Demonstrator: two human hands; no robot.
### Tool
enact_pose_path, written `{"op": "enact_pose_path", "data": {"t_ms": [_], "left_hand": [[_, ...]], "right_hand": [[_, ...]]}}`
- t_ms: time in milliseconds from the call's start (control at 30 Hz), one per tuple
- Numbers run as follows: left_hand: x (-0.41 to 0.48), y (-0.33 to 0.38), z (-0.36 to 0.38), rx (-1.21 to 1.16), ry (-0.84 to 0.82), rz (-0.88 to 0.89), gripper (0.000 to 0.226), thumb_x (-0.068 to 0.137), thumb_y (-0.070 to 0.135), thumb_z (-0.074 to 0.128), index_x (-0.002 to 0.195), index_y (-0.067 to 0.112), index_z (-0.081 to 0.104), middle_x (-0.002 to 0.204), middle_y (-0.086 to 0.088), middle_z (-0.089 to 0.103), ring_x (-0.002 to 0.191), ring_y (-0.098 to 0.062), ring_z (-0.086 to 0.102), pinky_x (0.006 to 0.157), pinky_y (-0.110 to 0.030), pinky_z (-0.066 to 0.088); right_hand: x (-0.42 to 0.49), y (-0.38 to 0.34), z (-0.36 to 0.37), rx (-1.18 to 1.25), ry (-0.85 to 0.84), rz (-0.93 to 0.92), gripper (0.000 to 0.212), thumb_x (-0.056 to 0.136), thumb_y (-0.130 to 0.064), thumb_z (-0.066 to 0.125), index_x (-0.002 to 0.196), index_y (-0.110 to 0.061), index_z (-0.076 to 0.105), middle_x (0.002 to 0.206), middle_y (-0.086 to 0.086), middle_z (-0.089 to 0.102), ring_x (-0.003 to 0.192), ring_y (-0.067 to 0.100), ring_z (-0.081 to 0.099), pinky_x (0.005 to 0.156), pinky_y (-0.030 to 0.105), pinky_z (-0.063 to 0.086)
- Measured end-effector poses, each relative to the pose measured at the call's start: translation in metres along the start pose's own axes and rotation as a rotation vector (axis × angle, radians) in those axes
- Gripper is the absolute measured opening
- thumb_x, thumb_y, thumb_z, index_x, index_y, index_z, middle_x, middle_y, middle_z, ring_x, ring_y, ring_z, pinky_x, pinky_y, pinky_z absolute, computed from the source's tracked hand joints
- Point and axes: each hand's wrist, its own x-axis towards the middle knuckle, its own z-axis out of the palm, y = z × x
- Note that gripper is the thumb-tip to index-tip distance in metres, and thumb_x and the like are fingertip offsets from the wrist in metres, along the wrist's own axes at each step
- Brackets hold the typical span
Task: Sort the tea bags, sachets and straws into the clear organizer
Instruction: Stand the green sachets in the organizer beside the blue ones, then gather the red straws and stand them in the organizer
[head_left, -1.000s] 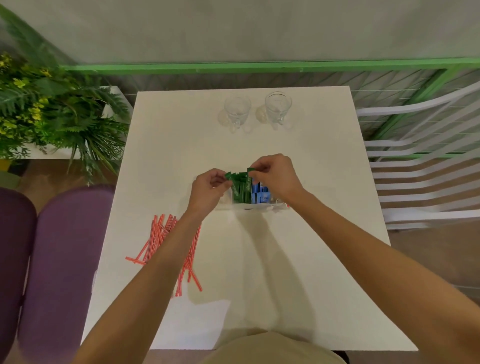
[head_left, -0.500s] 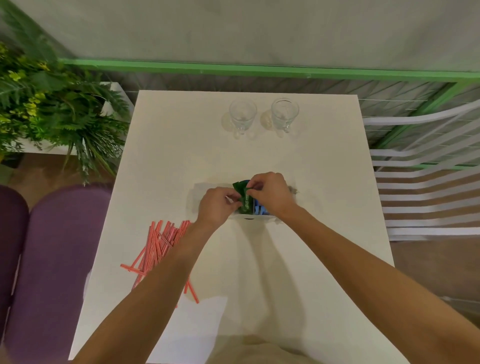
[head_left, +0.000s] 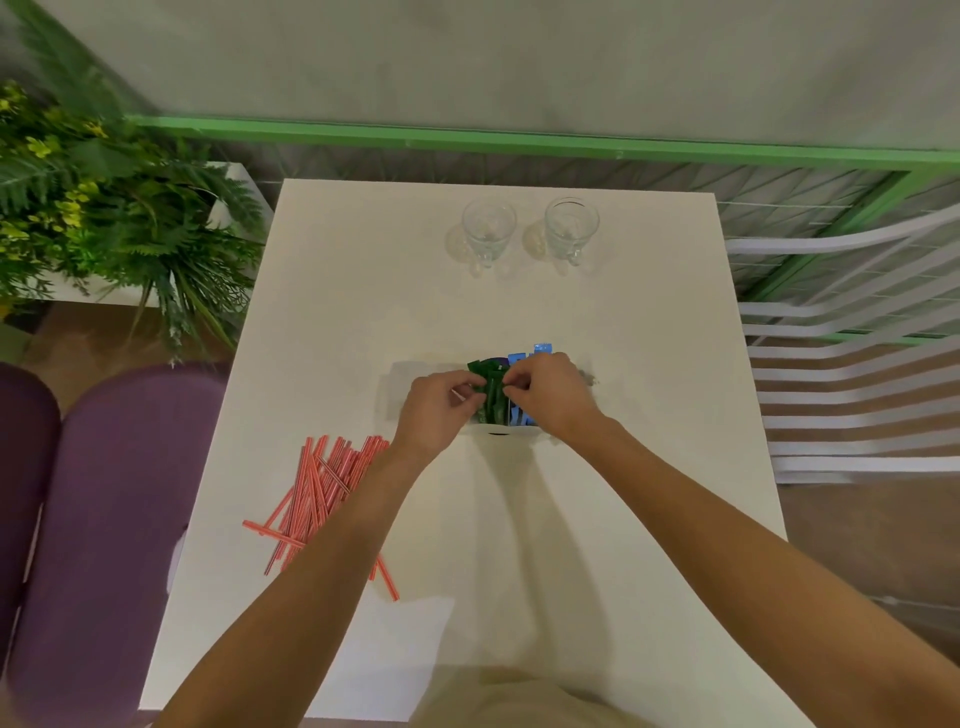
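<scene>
Dozens of red straws (head_left: 322, 499) are lying near the left edge of the table (head_left: 623, 338). At its middle, the left hand (head_left: 436, 410) and the right hand (head_left: 550, 395) are both pinching green sachets (head_left: 492, 397) standing in the clear organizer (head_left: 498, 430) (blue sachets (head_left: 519, 360) alongside, rightward).

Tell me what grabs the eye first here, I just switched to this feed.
Mid-table, the left hand and right hand pinch a bunch of green packets standing in the clear organizer, with blue packets just to their right. A loose pile of red straws lies on the table beside the left forearm. Two clear glasses stand side by side near the far edge.
</scene>
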Motion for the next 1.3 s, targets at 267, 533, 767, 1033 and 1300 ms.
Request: {"op": "enact_pose_path", "data": {"t_ms": [267, 533, 767, 1033, 1300], "left_hand": [[-0.080, -0.001, 0.006, -0.272, 0.047, -0.115, 0.013, 0.088, 0.007, 0.067, 0.082, 0.016, 0.073, 0.065, -0.002, 0.070, 0.056, -0.015, 0.064, 0.059, -0.023, 0.054], [-0.168, 0.014, 0.033, -0.336, 0.064, -0.228, 0.016, 0.092, 0.010, 0.060, 0.084, 0.016, 0.073, 0.066, -0.002, 0.070, 0.054, -0.013, 0.063, 0.053, -0.014, 0.044], [-0.218, 0.036, 0.041, -0.310, 0.104, -0.235, 0.018, 0.094, 0.006, 0.057, 0.090, 0.015, 0.072, 0.069, -0.004, 0.070, 0.056, -0.015, 0.064, 0.054, -0.014, 0.044], [-0.254, 0.031, 0.013, -0.290, 0.212, -0.256, 0.018, 0.094, 0.006, 0.054, 0.092, 0.014, 0.071, 0.073, -0.006, 0.072, 0.059, -0.013, 0.065, 0.054, -0.012, 0.043], [-0.255, -0.026, -0.031, -0.142, 0.197, -0.366, 0.014, 0.089, 0.005, 0.060, 0.095, 0.014, 0.070, 0.082, -0.005, 0.071, 0.061, -0.016, 0.067, 0.050, -0.011, 0.044]], "right_hand": [[-0.068, 0.015, -0.006, 0.283, 0.222, -0.118, 0.010, 0.089, -0.009, 0.063, 0.087, -0.011, 0.072, 0.083, -0.005, 0.068, 0.078, 0.008, 0.061, 0.072, 0.019, 0.049], [-0.147, 0.039, 0.018, 0.541, 0.038, 0.003, 0.015, 0.089, -0.014, 0.065, 0.075, -0.015, 0.071, 0.069, -0.001, 0.070, 0.065, 0.013, 0.065, 0.066, 0.024, 0.053], [-0.195, 0.030, 0.031, 0.716, -0.105, -0.015, 0.017, 0.090, -0.011, 0.062, 0.077, -0.007, 0.072, 0.066, 0.009, 0.070, 0.057, 0.021, 0.064, 0.059, 0.021, 0.049], [-0.214, 0.001, 0.050, 0.748, -0.264, 0.006, 0.016, 0.089, -0.011, 0.059, 0.080, -0.011, 0.073, 0.070, 0.011, 0.072, 0.057, 0.022, 0.066, 0.051, 0.017, 0.042], [-0.221, -0.010, 0.084, 0.773, -0.408, 0.185, 0.020, 0.090, -0.005, 0.052, 0.090, -0.004, 0.071, 0.074, 0.014, 0.073, 0.060, 0.024, 0.065, 0.051, 0.023, 0.043]]}}
